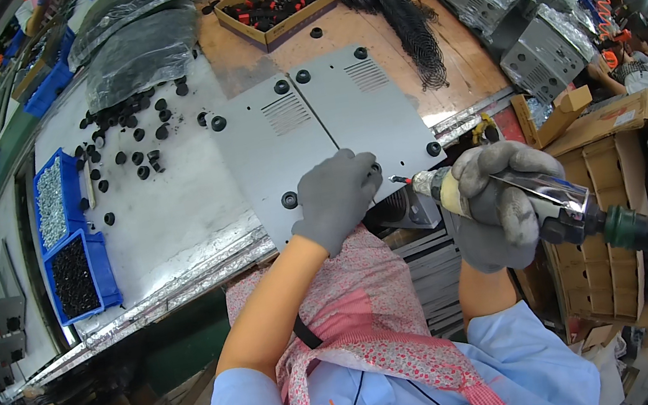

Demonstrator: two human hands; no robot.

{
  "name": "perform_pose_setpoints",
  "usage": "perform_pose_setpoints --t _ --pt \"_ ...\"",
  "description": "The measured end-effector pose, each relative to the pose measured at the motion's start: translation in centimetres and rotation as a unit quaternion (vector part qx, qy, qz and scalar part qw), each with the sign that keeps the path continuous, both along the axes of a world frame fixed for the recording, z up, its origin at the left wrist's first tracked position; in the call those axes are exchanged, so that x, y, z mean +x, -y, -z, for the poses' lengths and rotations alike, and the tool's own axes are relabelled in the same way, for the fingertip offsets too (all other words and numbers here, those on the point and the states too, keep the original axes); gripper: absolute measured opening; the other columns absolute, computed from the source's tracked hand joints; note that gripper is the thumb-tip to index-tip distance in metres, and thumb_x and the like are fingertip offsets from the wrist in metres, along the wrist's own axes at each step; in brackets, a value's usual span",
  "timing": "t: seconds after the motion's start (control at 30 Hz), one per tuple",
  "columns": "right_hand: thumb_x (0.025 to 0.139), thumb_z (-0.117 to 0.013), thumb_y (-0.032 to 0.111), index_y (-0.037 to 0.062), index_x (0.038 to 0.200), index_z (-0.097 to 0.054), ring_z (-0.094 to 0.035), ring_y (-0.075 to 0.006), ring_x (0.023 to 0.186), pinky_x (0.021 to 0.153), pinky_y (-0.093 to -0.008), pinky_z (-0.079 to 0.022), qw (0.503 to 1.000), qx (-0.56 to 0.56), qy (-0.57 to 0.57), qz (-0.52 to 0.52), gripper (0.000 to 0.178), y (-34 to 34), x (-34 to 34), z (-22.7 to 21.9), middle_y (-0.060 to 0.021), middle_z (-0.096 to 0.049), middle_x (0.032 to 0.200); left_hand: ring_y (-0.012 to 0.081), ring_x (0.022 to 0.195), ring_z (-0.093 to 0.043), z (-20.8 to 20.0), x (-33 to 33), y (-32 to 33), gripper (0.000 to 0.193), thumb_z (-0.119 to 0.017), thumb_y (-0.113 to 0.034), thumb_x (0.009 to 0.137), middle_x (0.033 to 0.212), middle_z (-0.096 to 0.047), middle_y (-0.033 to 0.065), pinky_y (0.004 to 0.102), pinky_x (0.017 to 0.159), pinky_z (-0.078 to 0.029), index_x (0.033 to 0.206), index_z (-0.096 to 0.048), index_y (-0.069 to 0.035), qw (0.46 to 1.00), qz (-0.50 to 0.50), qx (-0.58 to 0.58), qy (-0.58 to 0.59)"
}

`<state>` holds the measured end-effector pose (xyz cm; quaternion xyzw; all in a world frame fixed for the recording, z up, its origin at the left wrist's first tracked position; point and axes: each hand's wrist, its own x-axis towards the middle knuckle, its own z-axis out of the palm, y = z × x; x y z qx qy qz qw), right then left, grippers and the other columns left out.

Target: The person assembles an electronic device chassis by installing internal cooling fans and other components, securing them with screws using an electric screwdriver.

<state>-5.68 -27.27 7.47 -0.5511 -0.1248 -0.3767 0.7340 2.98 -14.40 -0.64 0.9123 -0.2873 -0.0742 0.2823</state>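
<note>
At the centre of the frame, the left hand (336, 196) lies on the grey panels (374, 118), its fingertips at a black foot (375, 168) — whether they pinch it or merely steady it, I cannot tell. The right hand (487, 206) wraps firmly around the power driver (549, 205), its slanted bit (400, 179) apart from that foot. Good practice here is probably keeping the foot flat, standing the bit upright over its middle — fingertips clear — and pressing straight down.
</note>
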Motion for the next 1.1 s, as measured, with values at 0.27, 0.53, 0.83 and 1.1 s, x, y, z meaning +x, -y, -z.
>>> perform_pose_setpoints --t 0.27,0.53,0.83,1.1 --pt "0.075 -0.056 0.016 0.0 0.108 -0.046 -0.054 -0.0172 0.074 0.072 -0.0379 -0.046 0.994 0.019 -0.11 0.012 0.038 -0.6 1.1 2.7 -0.0123 -0.055 0.087 0.0257 0.075 -0.061 2.0 -1.3 -0.3 0.021 -0.061 -0.03 0.078 0.082 -0.06 0.0063 0.0374 0.062 -0.049 0.094 -0.063 -0.017 0.998 0.019 -0.052 -0.03" --pt "0.077 -0.054 0.011 0.0016 0.106 -0.044 -0.054 -0.0174 0.071 0.068 -0.0349 -0.047 0.99 -0.003 -0.141 -0.01 0.033 -0.2 2.5 4.9 -0.0138 -0.054 0.087 0.0244 0.069 -0.061 1.7 -1.3 -0.1 0.018 -0.064 -0.031 0.075 0.074 -0.059 0.005 0.0382 0.057 -0.048 0.085 -0.061 -0.016 0.998 0.01 -0.054 0.001" --pt "0.079 -0.055 0.009 0.0052 0.105 -0.04 -0.053 -0.0172 0.07 0.065 -0.0354 -0.048 0.989 -0.067 -0.113 -0.067 0.03 0.0 2.9 5.3 -0.0123 -0.051 0.083 0.0243 0.067 -0.061 2.0 -1.5 0.1 0.017 -0.066 -0.03 0.074 0.073 -0.059 0.0043 0.0363 0.055 -0.048 0.084 -0.061 -0.017 0.997 -0.004 -0.069 0.03" --pt "0.078 -0.057 0.003 -0.0001 0.105 -0.041 -0.057 -0.0187 0.071 0.064 -0.0317 -0.05 0.997 -0.017 -0.024 -0.078 0.032 0.8 2.0 3.6 -0.0173 -0.056 0.09 0.0194 0.067 -0.06 1.4 -0.6 -1.4 0.027 -0.065 -0.028 0.077 0.074 -0.058 0.0056 0.0316 0.055 -0.046 0.097 -0.061 -0.01 0.958 -0.043 -0.247 -0.138"
